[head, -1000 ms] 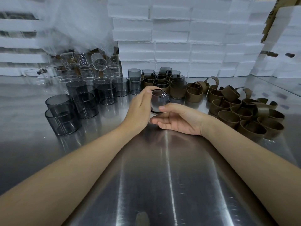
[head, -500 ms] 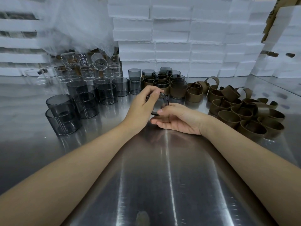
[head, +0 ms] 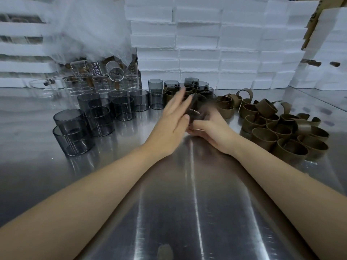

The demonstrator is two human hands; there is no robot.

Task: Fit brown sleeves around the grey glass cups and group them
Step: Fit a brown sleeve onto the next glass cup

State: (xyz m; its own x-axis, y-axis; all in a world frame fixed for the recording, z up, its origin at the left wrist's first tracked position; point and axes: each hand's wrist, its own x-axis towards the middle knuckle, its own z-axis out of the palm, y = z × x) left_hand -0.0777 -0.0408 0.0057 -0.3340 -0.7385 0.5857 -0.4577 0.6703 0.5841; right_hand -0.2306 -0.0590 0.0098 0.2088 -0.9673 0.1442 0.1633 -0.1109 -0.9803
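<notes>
Step in hand: looks like the person is between pick-up and fitting. One cup is up off the worktop (head: pixel 187 203) and there's no brown band on it that can be made out.
Grey cup (head: pixel 197 111): in the air over the middle of the worktop, between the two hands, tipped on its side (badly motion-blurred, so can't tell which way the mouth faces).
Right hand (head: pixel 214 130): grip is clamped on the grey cup from below, with the thumb and curled fingers round its near side.
Left hand (head: pixel 172 121): grip is apart, fingers straight and spread, lying along the cup's left side. It reads as steadying, not holding.
Bare cups (head: pixel 97 117): a loose bunch towards the left edge, a couple stacked at the near end of it.
Sleeved cups (head: pixel 187 89): grouped at the far edge, just behind the hands, a few stacked.
Loose sleeves (head: pixel 272 128): a heap of brown rings towards the right edge, some uncurled into strips.
Next move, best guess: one hand has to go to the right-edge heap for a closed ring, then line it up square with the cup and slide it on. Glass plus a snug band means a firm hold and no twisting.
After that: park it with the far-edge group.
Task so far: well short of done, plenty of bare cups left.
</notes>
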